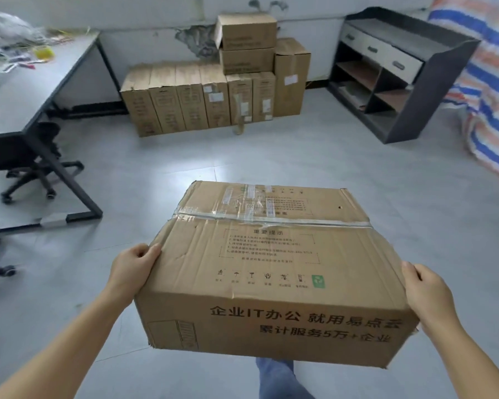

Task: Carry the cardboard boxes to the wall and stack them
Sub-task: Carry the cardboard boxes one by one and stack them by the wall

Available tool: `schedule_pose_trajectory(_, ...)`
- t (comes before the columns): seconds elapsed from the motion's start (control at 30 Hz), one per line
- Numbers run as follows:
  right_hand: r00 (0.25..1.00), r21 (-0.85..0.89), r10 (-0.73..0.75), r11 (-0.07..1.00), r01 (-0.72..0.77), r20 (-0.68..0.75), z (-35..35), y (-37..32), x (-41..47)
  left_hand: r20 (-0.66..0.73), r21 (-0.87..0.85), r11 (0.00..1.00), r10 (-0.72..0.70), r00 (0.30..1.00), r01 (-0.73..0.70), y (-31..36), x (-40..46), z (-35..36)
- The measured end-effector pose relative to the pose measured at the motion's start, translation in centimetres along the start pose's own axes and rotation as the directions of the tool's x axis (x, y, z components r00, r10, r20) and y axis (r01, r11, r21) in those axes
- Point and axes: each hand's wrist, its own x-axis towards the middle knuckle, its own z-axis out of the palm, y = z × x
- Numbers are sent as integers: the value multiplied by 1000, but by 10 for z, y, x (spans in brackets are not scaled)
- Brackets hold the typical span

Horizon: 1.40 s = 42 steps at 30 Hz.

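Item held: one large cardboard box [268,269], flat and wide, carried clear of the grey tiled floor [314,156] in front of the person. Top flaps sealed with clear tape across the middle; printed instructions, a row of handling symbols and a green mark on the top face; bold dark lettering on the near side. Edges and corners creased and dented.

Left hand [131,269]: on the box's left upper edge, thumb laid over the top, fingers curled down the side wall, gripping it.

Right hand [427,286]: on the box's right upper edge, thumb on top, fingers wrapped over the side, gripping it. Both forearms are bare and extended forward.

Below the box: a leg in blue jeans [277,375], partly hidden by the box.

Against the far wall [156,44], well apart from the carried box: a row of tall narrow boxes [185,99] standing upright side by side on the floor; two smaller boxes [247,44] stacked one on the other on top of the right end of that row; one taller box [291,79] standing just to the right, touching the row. The wall's paint is chipped behind the stack.

Left: a grey desk [20,93] on a dark frame, with a blurred clutter of small objects on its far end, and a black office chair [32,162] on castors beneath it.

Right: a dark open shelf unit [409,79] with pale drawer fronts, and beside it a blue, white and orange striped tarpaulin [490,90] draped over something hidden
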Motion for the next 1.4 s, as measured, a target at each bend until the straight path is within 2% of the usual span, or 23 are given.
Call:
schedule_pose_trajectory(0.4,986,-68,-98,992,108,137,76,-118,214,-96,-18,993,-121,988,120,71,156,45)
schedule_pose_trajectory(0.67,958,-89,-189,973,212,214,148,-210,316,-126,-132,973,-207,970,191,86,265,39)
schedule_pose_trajectory(0.87,955,-74,-198,973,219,221,229,-284,400,-123,-141,970,-215,969,197,86,395,39)
schedule_pose_trajectory(1.17,971,-80,-165,980,181,171,326,-409,514,-120,-75,988,-142,983,133,149,607,17)
schedule_pose_trajectory(1.4,972,-91,-177,977,192,157,388,-492,626,-106,-82,987,-143,984,135,189,761,35)
